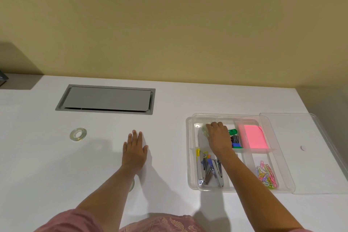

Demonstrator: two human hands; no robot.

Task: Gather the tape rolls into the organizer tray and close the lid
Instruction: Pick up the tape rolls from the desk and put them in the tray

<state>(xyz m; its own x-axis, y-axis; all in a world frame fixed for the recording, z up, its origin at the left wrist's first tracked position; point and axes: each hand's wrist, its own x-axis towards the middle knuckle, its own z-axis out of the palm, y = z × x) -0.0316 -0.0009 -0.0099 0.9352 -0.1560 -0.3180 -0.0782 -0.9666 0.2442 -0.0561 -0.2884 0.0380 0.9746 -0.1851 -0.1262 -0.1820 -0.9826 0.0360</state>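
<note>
A clear organizer tray sits on the white desk at the right, its clear lid lying flat beside it on the right. My right hand reaches into the tray's far left compartment, fingers closed on a clear tape roll. My left hand lies flat and empty on the desk, fingers apart. A second clear tape roll lies on the desk at the left. Part of a third roll peeks out from under my left forearm.
Other tray compartments hold pink sticky notes, binder clips, coloured paper clips and metal clips. A grey cable hatch is set into the desk at the back. The desk ends at the wall.
</note>
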